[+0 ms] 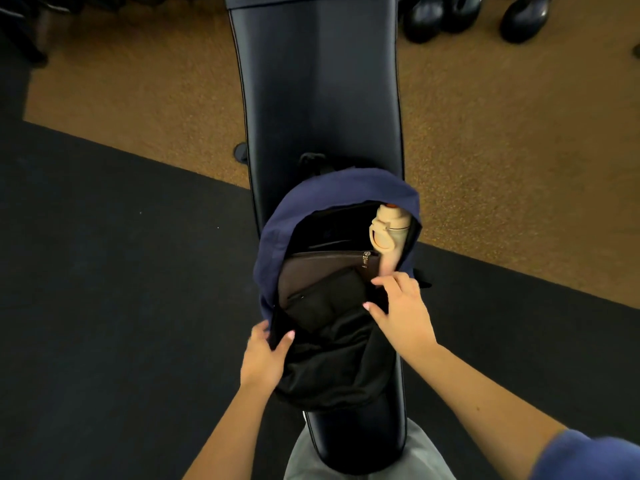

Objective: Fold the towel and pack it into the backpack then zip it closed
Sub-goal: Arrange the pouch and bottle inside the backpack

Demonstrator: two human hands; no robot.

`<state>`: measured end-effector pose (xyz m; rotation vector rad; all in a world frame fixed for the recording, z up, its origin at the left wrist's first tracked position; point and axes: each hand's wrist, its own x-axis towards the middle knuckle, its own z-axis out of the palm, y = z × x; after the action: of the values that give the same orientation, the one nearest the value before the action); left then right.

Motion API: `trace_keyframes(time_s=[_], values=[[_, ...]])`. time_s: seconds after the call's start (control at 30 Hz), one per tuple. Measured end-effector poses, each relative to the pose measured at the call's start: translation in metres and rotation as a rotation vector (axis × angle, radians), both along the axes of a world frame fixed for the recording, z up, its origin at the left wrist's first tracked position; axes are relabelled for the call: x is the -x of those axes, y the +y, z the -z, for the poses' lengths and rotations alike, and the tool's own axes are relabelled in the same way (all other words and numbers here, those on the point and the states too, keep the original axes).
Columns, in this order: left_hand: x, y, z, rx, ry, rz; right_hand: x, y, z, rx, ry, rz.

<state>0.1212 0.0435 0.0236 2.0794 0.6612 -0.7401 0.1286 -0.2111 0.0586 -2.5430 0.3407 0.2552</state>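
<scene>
A navy backpack (332, 188) lies open on a black padded bench (322, 98), its black front flap (332, 372) folded toward me. Inside I see a brown zipped pocket (311, 268), a cream bottle (388, 233) at the right, and dark folded fabric (325, 303) that may be the towel; I cannot tell for sure. My left hand (265, 355) pinches the left rim of the opening. On the right rim, near the bottle, my right hand (403, 306) grips the edge with its fingers curled.
The bench runs away from me over black rubber matting (104, 271) and a tan speckled floor (502, 150). Dark rounded weights (460, 12) stand at the far right. My grey-clad lap (301, 455) is at the bench's near end.
</scene>
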Motion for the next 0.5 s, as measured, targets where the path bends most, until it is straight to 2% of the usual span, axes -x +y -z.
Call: trace_keyframes(time_s=[0.1, 0.2, 0.3, 0.4, 0.5], values=[[0.011, -0.003, -0.011, -0.011, 0.155, 0.052, 0.019, -0.004, -0.005, 0.058, 0.068, 0.145], [0.016, -0.002, -0.021, -0.027, 0.184, 0.030, 0.030, -0.002, -0.009, -0.030, 0.376, 0.275], [0.015, 0.002, -0.034, -0.007, 0.138, 0.020, 0.032, 0.000, -0.016, -0.166, 0.618, 0.276], [0.012, 0.005, -0.049, 0.003, 0.096, 0.054, 0.029, -0.001, -0.023, -0.192, 0.596, 0.239], [0.005, 0.004, -0.061, 0.016, 0.047, 0.045, 0.022, -0.003, -0.034, -0.349, 0.465, 0.258]])
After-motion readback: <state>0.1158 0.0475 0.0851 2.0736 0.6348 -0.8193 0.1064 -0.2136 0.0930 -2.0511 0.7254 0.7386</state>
